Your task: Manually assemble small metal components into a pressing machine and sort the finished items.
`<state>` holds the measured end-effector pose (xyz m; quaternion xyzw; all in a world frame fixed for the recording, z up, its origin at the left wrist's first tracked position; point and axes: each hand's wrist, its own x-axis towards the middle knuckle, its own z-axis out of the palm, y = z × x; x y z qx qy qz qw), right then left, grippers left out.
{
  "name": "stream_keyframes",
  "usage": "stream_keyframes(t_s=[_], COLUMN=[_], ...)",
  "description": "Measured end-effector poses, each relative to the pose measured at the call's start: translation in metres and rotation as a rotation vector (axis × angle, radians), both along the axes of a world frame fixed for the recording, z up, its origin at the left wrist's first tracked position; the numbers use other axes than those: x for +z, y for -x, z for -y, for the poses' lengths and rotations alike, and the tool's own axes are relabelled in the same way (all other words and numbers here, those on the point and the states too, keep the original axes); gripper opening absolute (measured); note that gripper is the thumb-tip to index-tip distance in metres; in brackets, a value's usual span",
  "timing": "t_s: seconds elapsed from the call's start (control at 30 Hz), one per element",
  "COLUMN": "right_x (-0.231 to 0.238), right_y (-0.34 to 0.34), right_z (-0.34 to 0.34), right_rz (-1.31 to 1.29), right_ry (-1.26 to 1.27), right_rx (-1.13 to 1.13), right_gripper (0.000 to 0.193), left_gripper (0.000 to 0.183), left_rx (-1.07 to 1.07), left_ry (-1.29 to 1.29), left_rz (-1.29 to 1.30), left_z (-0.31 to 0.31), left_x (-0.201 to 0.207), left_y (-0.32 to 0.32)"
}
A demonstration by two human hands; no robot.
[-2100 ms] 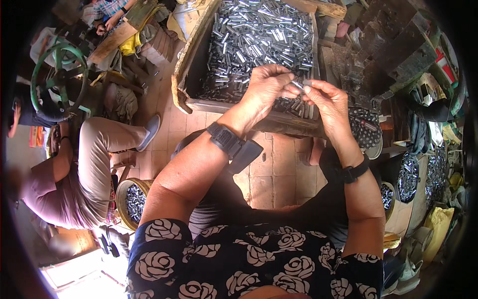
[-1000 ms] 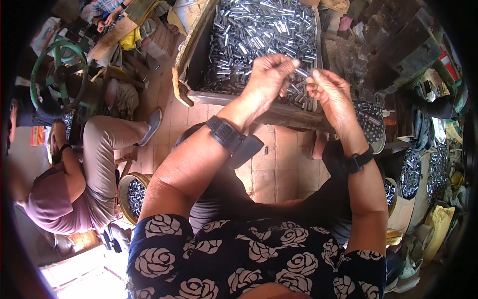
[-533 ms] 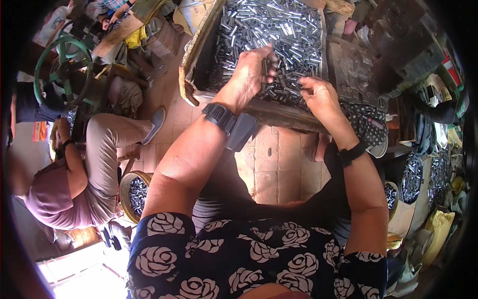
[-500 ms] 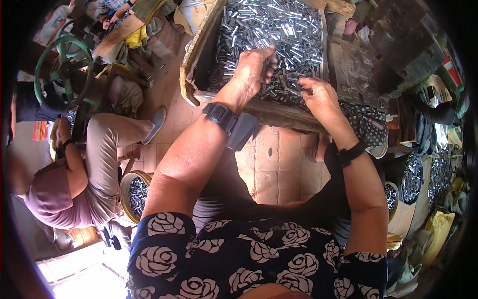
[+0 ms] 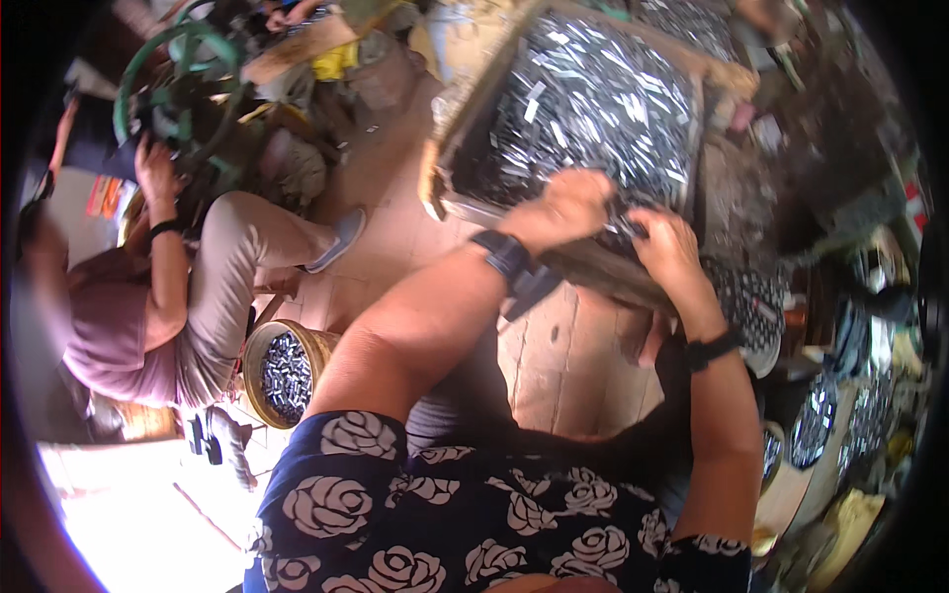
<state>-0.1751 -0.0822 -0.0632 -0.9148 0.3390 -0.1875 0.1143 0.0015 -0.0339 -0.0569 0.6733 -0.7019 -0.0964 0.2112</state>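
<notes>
A wooden tray [image 5: 435, 183] in front of me is heaped with short shiny metal tubes [image 5: 593, 99]. Over its near edge is my left hand [image 5: 565, 208], smeared by motion, its fingers bent down and mostly hidden. My right hand [image 5: 670, 245] is close beside it at the near right corner of the tubes. Its thumb and fingers are drawn together, and what lies between them is too blurred to name.
To the left a person [image 5: 129, 296] sits beside a machine with a green handwheel [image 5: 124, 94]. A round tub [image 5: 259, 381] of metal pieces stands between us. More containers of tubes [image 5: 816, 420] are at my right. A dotted cloth [image 5: 736, 296] hangs near the tray's right corner.
The view has shifted, so the tray sits farther right and lower. My left hand has come toward the near edge, closer to my right hand. The seated person has raised a hand toward the handwheel.
</notes>
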Motion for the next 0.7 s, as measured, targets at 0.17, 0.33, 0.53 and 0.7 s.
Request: stream_keyframes(t_s=[0.17, 0.33, 0.53, 0.7], right_x=[-0.025, -0.017, -0.028, 0.011], right_y=[-0.002, 0.008, 0.026, 0.019], right_z=[0.009, 0.002, 0.012, -0.003], right_rz=[0.131, 0.319, 0.725, 0.761], right_ry=[-0.023, -0.177, -0.674, -0.767], right_rx=[0.128, 0.059, -0.041, -0.25], right_gripper=[0.022, 0.023, 0.023, 0.028], left_gripper=[0.009, 0.017, 0.017, 0.015], left_rx=[-0.167, 0.029, 0.068, -0.031], left_ry=[0.509, -0.048, 0.042, 0.164], left_rz=[0.38, 0.241, -0.112, -0.655], left_z=[0.008, 0.0, 0.0, 0.001], left_x=[-0.065, -0.018, -0.013, 0.001], left_y=[-0.011, 0.021, 0.017, 0.011])
